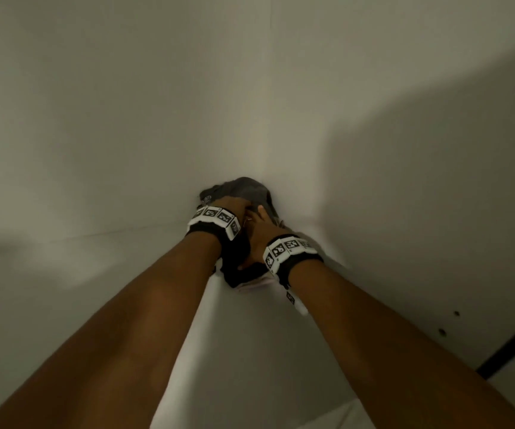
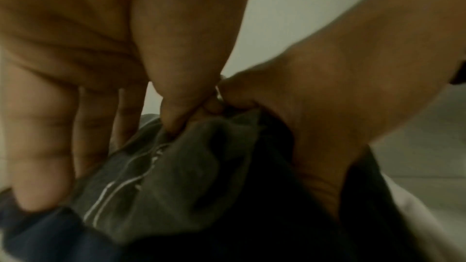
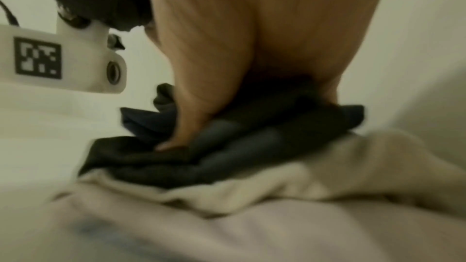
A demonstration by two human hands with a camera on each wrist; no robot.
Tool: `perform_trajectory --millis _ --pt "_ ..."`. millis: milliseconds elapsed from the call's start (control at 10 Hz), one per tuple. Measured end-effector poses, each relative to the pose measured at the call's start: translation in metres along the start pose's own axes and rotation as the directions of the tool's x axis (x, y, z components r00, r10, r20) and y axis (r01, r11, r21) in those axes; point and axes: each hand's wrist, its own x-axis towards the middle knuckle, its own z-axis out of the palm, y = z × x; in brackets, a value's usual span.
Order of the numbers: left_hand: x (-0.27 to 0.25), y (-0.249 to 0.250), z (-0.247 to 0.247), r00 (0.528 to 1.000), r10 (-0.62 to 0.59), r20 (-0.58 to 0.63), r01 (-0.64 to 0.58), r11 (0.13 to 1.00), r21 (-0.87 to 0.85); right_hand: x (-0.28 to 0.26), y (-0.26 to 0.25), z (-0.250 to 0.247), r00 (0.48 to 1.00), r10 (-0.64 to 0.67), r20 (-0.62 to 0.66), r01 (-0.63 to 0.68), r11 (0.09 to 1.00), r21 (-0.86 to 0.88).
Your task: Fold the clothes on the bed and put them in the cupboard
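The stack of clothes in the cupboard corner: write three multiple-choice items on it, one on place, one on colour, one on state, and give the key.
1. Where does the stack of folded clothes lie?
A. In the corner of the white cupboard
B. On a bed
C. On a hanger

2. What colour is the bottom garment?
A. Red
B. Pale cream
C. Bright green

3. What are the hands doing?
A. Hanging apart from the stack
B. Holding a hanger
C. Both on the stack

Key: 1 A, the head view shows white walls meeting behind the stack. 2 B, the right wrist view shows pale cloth under the dark folds. 3 C, the left hand and right hand rest on the dark cloth.
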Motion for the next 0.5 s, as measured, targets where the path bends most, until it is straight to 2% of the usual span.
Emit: perform_trajectory --millis 100,200,300,400,500 --pt "-0.033 0.013 -0.004 1.000 0.006 -0.019 -0.006 1.000 0.015 -0.023 -0.022 -0.010 0.994 0.107 0.003 -0.107 0.993 -0.049" --pt "-0.065 0.016 -0.009 0.997 0.078 0.004 -0.078 0.995 -0.062 -0.037 -0.043 -0.018 0.981 0.184 0.067 -0.174 0.976 -0.129" --pt "-0.104 0.013 -0.013 0.992 0.126 0.024 -0.123 0.986 -0.110 -0.066 -0.056 -0.026 0.988 0.138 0.069 -0.120 0.968 -0.221" --pt "-0.147 0.014 -0.016 0.989 0.147 0.014 -0.143 0.980 -0.135 -0.104 -0.068 -0.037 1.000 0.022 -0.008 -0.023 0.979 -0.203" --pt "-0.185 0.016 -0.015 0.987 0.145 -0.075 -0.158 0.961 -0.226 -0.138 -0.078 -0.036 0.997 0.032 -0.065 -0.034 0.999 -0.027"
